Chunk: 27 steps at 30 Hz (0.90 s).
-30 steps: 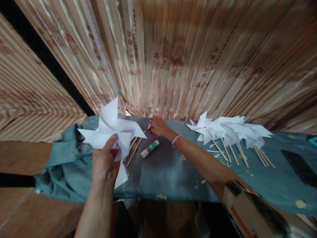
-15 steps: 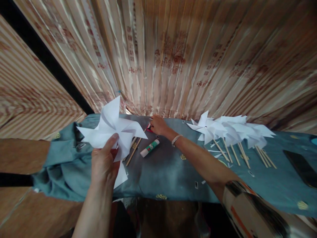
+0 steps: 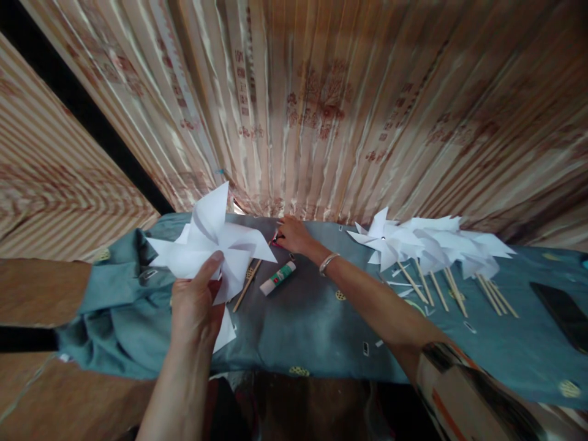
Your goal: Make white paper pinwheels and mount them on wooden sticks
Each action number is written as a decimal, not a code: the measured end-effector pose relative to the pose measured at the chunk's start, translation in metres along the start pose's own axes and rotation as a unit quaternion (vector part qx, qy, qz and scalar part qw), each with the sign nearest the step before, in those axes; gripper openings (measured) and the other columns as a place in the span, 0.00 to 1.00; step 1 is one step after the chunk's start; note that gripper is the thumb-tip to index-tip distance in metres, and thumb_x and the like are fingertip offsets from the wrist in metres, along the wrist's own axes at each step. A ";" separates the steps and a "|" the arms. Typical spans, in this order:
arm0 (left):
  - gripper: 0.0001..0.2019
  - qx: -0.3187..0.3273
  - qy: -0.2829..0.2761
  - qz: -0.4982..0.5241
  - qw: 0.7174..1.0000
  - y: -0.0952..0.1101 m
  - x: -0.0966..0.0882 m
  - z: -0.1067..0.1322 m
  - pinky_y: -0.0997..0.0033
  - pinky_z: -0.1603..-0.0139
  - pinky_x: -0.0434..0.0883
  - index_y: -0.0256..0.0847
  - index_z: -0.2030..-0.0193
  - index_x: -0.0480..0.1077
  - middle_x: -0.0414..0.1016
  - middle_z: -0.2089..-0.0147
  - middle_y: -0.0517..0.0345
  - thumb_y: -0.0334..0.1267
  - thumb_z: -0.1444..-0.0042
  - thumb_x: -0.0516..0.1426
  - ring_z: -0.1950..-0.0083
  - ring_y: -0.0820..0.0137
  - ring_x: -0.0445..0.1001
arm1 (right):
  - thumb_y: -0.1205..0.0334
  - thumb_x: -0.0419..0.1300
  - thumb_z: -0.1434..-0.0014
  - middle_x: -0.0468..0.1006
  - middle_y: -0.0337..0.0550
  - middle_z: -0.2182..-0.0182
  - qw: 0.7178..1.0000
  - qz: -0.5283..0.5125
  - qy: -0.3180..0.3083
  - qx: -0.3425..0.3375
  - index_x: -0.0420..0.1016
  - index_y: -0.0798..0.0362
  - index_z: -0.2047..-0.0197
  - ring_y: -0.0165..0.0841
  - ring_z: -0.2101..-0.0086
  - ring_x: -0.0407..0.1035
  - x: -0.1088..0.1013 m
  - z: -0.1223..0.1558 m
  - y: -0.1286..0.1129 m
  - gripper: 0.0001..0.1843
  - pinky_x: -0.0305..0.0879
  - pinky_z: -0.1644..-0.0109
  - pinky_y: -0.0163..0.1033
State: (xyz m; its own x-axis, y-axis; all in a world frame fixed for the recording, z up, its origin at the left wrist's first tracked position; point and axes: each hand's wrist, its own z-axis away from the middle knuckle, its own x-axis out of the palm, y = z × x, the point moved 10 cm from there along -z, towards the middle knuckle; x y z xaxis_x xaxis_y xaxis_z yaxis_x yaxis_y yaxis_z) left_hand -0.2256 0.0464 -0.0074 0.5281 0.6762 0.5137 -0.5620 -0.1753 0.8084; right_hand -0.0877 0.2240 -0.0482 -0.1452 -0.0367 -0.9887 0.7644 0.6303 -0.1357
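Observation:
My left hand (image 3: 197,300) grips a white paper pinwheel (image 3: 215,245) near its middle, thumb on top and the folded blades fanned out above the table. At the back of the table my right hand (image 3: 294,234) reaches down with bent fingers on a small red and dark thing (image 3: 276,238), mostly hidden by the fingertips. A glue stick (image 3: 277,278) lies just in front of that hand. Beside the pinwheel lies a wooden stick (image 3: 247,286), partly covered by the paper. A sheet of white paper (image 3: 225,332) shows beneath my left hand.
Several finished pinwheels (image 3: 432,242) on wooden sticks lie in an overlapping row at the right, with paper scraps (image 3: 399,285) near them. A dark phone (image 3: 560,312) rests at the far right. Behind the cloth-covered table (image 3: 312,331) hangs a pleated curtain (image 3: 316,122).
The pinwheel in my left hand has shifted slightly right and turned a little, now covering more of the sticks. My right hand stays at the small red thing.

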 end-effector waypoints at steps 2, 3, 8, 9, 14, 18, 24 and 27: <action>0.13 0.003 0.000 -0.006 1.000 0.000 0.001 0.000 0.78 0.71 0.77 0.36 0.62 0.77 0.79 0.74 0.62 0.20 0.53 0.59 0.81 0.76 0.73 | 0.63 0.58 0.43 0.74 0.55 0.58 1.000 -0.001 -0.001 0.005 0.80 0.59 0.63 0.42 0.53 0.64 0.001 -0.001 0.000 0.10 0.60 0.50 0.43; 0.13 0.005 0.003 -0.008 1.000 0.000 0.001 0.000 0.77 0.70 0.77 0.36 0.62 0.77 0.79 0.73 0.62 0.20 0.53 0.59 0.81 0.76 0.73 | 0.65 0.58 0.43 0.74 0.55 0.58 1.000 -0.001 -0.001 0.007 0.80 0.59 0.62 0.42 0.53 0.64 0.001 -0.001 0.000 0.10 0.60 0.50 0.43; 0.11 0.001 0.007 -0.011 1.000 -0.001 0.002 0.001 0.78 0.70 0.77 0.37 0.65 0.77 0.78 0.75 0.63 0.20 0.53 0.59 0.81 0.77 0.73 | 0.68 0.56 0.42 0.74 0.57 0.56 1.000 -0.001 -0.005 0.009 0.79 0.61 0.60 0.43 0.50 0.62 0.003 -0.001 0.000 0.11 0.58 0.47 0.44; 0.11 -0.001 0.006 -0.011 1.000 -0.002 0.001 0.002 0.78 0.70 0.77 0.37 0.66 0.77 0.78 0.75 0.64 0.20 0.53 0.59 0.81 0.77 0.72 | 0.68 0.55 0.41 0.74 0.57 0.55 1.000 -0.001 -0.005 0.008 0.79 0.60 0.60 0.42 0.50 0.62 0.003 -0.001 0.000 0.11 0.57 0.47 0.44; 0.11 -0.004 0.017 -0.018 1.000 0.000 -0.002 0.002 0.77 0.70 0.77 0.37 0.66 0.77 0.78 0.76 0.64 0.21 0.54 0.60 0.81 0.76 0.72 | 0.66 0.55 0.41 0.74 0.54 0.57 1.000 -0.006 -0.007 0.010 0.80 0.59 0.62 0.41 0.53 0.64 0.004 -0.002 0.004 0.12 0.60 0.50 0.44; 0.12 0.000 0.009 -0.023 1.000 0.000 0.000 0.002 0.76 0.68 0.78 0.38 0.64 0.78 0.80 0.73 0.62 0.21 0.53 0.59 0.78 0.74 0.75 | 0.63 0.58 0.43 0.75 0.54 0.57 1.000 -0.008 -0.012 0.007 0.81 0.58 0.64 0.42 0.54 0.65 0.004 -0.004 0.004 0.11 0.61 0.51 0.44; 0.11 0.000 0.008 -0.025 1.000 -0.001 0.001 0.002 0.75 0.66 0.78 0.37 0.64 0.77 0.79 0.73 0.62 0.21 0.53 0.60 0.75 0.73 0.77 | 0.66 0.56 0.42 0.75 0.56 0.57 1.000 -0.004 -0.015 0.006 0.80 0.60 0.62 0.42 0.53 0.64 0.005 -0.006 0.002 0.12 0.60 0.50 0.44; 0.10 -0.003 0.006 -0.037 0.999 -0.002 0.000 0.001 0.74 0.65 0.78 0.37 0.65 0.76 0.79 0.72 0.61 0.22 0.54 0.60 0.71 0.70 0.79 | 0.67 0.55 0.42 0.74 0.56 0.56 1.000 -0.001 -0.014 0.004 0.80 0.61 0.61 0.41 0.53 0.64 0.004 -0.006 0.004 0.12 0.60 0.49 0.43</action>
State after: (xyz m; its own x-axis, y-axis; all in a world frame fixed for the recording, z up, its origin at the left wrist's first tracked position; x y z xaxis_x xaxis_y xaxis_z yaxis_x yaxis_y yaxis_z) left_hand -0.2239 0.0456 -0.0084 0.5606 0.6951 0.4501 -0.5257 -0.1212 0.8420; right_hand -0.0889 0.2314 -0.0523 -0.1286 -0.0589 -0.9899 0.7689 0.6245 -0.1371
